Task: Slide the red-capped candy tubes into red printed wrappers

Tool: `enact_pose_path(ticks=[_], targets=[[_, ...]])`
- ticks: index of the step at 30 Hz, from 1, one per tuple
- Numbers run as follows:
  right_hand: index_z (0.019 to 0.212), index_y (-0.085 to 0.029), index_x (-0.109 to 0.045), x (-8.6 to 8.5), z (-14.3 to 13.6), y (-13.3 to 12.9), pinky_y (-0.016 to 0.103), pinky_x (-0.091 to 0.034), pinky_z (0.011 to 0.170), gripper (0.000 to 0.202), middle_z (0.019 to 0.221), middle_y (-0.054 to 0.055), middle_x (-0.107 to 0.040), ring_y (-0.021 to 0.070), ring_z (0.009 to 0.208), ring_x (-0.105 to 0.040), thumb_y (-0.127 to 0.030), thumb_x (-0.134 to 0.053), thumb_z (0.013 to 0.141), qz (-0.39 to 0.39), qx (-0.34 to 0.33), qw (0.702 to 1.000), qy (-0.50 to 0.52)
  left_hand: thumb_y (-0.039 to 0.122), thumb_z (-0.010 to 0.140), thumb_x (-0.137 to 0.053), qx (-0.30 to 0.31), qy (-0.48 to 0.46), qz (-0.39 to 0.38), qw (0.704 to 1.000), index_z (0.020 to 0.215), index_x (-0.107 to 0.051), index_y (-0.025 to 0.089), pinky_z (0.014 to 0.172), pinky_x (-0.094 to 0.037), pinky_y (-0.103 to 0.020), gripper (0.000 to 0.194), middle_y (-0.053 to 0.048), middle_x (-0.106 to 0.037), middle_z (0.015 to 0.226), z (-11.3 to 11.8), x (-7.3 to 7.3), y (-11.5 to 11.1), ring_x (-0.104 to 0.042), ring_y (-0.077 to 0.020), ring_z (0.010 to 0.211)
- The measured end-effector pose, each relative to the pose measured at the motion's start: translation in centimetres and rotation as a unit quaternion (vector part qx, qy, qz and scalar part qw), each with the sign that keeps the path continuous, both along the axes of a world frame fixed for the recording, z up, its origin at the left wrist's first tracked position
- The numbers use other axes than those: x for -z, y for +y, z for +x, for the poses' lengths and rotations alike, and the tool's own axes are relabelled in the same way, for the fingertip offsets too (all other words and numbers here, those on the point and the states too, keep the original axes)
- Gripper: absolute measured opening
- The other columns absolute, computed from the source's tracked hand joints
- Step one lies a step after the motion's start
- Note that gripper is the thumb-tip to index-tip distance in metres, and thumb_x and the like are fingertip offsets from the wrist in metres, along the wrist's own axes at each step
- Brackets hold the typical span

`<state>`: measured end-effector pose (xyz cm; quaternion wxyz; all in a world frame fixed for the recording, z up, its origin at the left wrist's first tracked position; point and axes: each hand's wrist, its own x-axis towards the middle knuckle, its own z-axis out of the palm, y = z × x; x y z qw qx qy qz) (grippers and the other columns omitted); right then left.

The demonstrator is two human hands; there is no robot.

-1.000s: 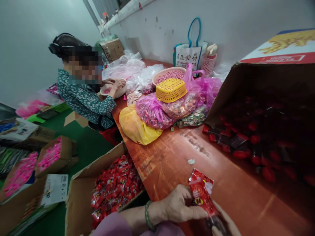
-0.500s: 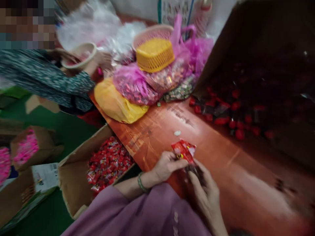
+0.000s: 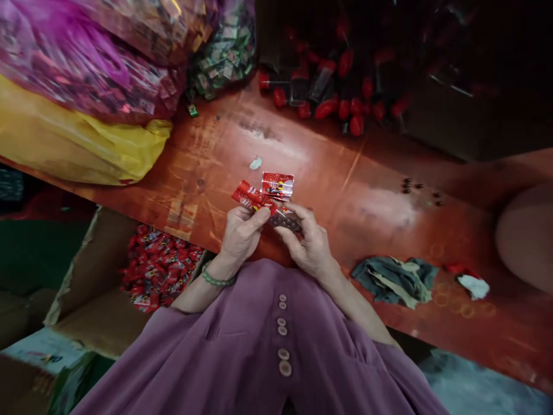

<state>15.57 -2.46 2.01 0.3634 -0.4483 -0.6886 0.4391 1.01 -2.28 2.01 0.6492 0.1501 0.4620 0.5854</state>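
One packet [image 3: 285,221] is sitting over the table [image 3: 324,167]: your left grip [image 3: 242,233] is pinching its red end [image 3: 254,199], your right grip [image 3: 311,245] is holding its dark end, your two forearms [image 3: 358,305] are slanting inward.

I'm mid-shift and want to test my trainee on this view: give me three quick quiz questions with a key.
1. Choose one: which hand is nearer the crumpled grey-green cloth? A) left B) right
2. True or false: the red printed wrapper lies untouched by either hand.
3. Fill in: the red packets beside the table are in a ____ box.

Key:
1. B, the right hand.
2. False; the left hand holds it.
3. Cardboard.
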Motion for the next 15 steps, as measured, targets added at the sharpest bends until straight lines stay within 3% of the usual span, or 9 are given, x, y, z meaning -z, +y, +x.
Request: enact_pose_path(ticks=[2,4,6,8,12,15], targets=[[0.126,-0.026,-0.051,-0.2,0.0,-0.2,0.036,-0.057,0.094,0.035,0.124,0.008,-0.067,0.0208,0.110,-0.067,-0.030,-0.061,0.092,0.011,0.000,1.000,-0.001,0.041,0.060,-0.088,0.024,0.001,0.019,1.000,0.077,-0.078,0.019,0.083,-0.057,-0.033,0.030,-0.005,-0.076,0.077,-0.2,0.0,-0.2,-0.072,-0.0191,0.079],[0.123,-0.026,-0.050,-0.3,-0.1,-0.5,0.032,-0.061,0.079,0.032,0.112,0.006,-0.070,0.0164,0.089,-0.071,-0.034,-0.060,0.093,-0.058,-0.003,0.997,0.049,0.041,0.063,-0.086,0.068,-0.001,0.047,0.997,0.084,-0.078,0.018,0.086,-0.057,-0.035,0.031,-0.008,-0.078,0.089,-0.5,-0.2,-0.3,-0.072,-0.0226,0.089],[0.120,-0.026,-0.047,-0.4,-0.3,-0.7,0.025,-0.058,0.059,0.030,0.093,0.000,-0.070,0.0106,0.063,-0.066,-0.039,-0.057,0.094,-0.151,-0.018,0.981,0.122,0.041,0.066,-0.085,0.101,0.002,0.062,0.993,0.088,-0.078,0.017,0.086,-0.057,-0.037,0.033,-0.010,-0.077,0.098,-0.5,-0.5,-0.4,-0.072,-0.0252,0.094],[0.117,-0.027,-0.047,-0.5,-0.4,-0.9,0.022,-0.054,0.051,0.027,0.090,-0.002,-0.068,0.0077,0.053,-0.061,-0.041,-0.056,0.095,-0.181,-0.014,0.970,0.160,0.041,0.065,-0.085,0.102,0.006,0.055,0.993,0.085,-0.078,0.017,0.083,-0.058,-0.037,0.032,-0.010,-0.077,0.095,-0.3,-0.7,-0.6,-0.072,-0.0253,0.091],[0.116,-0.027,-0.050,-0.4,-0.5,-1.0,0.030,-0.059,0.076,0.030,0.116,0.005,-0.066,0.0140,0.082,-0.069,-0.031,-0.063,0.090,-0.049,0.039,0.996,0.060,0.043,0.061,-0.087,0.046,0.012,0.008,0.999,0.073,-0.077,0.017,0.077,-0.057,-0.032,0.031,-0.004,-0.075,0.073,0.6,-0.6,-1.0,-0.070,-0.0182,0.071],[0.120,-0.027,-0.050,0.1,-0.5,-1.1,0.031,-0.059,0.074,0.032,0.101,0.003,-0.069,0.0145,0.076,-0.069,-0.032,-0.062,0.090,-0.062,0.025,0.997,0.042,0.042,0.057,-0.090,0.040,0.008,-0.023,0.999,0.070,-0.076,0.016,0.072,-0.056,-0.028,0.033,-0.002,-0.073,0.067,0.7,-0.2,-1.3,-0.067,-0.0139,0.064]])
